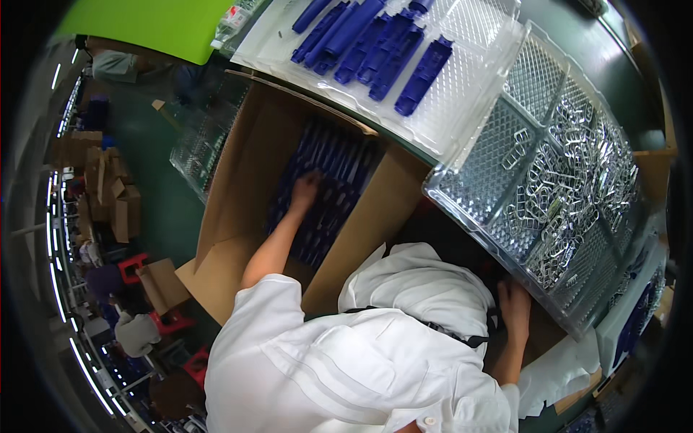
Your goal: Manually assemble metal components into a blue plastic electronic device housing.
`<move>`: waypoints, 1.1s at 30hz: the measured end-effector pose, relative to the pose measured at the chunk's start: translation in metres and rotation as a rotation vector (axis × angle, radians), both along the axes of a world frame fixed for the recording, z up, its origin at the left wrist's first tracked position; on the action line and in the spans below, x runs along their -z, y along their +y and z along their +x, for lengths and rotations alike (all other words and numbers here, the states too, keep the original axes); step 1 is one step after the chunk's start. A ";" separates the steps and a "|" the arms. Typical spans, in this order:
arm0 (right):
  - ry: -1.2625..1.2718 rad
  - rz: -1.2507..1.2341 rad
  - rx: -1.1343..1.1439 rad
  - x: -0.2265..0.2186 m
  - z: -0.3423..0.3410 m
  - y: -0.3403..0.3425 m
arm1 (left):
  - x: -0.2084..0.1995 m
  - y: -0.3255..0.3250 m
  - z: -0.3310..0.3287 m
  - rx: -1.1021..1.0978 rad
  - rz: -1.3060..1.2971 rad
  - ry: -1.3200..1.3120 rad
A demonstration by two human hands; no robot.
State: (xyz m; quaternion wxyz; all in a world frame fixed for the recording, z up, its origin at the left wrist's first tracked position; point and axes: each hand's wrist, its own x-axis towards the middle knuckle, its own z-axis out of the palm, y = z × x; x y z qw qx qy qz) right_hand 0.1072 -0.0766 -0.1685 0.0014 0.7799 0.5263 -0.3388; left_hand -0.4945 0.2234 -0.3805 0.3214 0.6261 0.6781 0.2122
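Note:
My left hand (306, 190) reaches down into an open cardboard box (229, 169) on my left. Its fingers are curled together against the long blue plastic parts (325, 209) that lie in rows inside; whatever they pinch is hidden. On my right, my right hand (514, 307) rests beside the near edge of a clear plastic tray (462, 189), with its visible fingers stretched out and apart. Small bent metal clips (570, 180) are heaped in that tray. I see nothing held in the right hand.
Several blue plastic parts (424, 76) lie in a white tray (462, 86) beyond the box. A plastic bottle (232, 23) stands near a bright green surface (148, 25). Red stools (132, 268), cartons (124, 209) and a seated person (136, 333) are off to the left.

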 end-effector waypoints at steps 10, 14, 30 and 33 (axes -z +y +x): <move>0.193 0.531 0.624 -0.176 -0.055 0.007 | 0.076 0.085 0.107 0.353 0.070 0.542; -0.334 0.687 0.444 -0.164 -0.017 0.076 | 0.106 0.086 0.089 0.498 0.193 0.812; -0.080 0.612 0.680 -0.142 0.048 0.099 | 0.059 0.076 0.127 0.383 -0.039 0.749; 0.194 0.697 0.769 -0.138 0.067 0.088 | 0.032 0.065 0.123 0.254 -0.132 0.661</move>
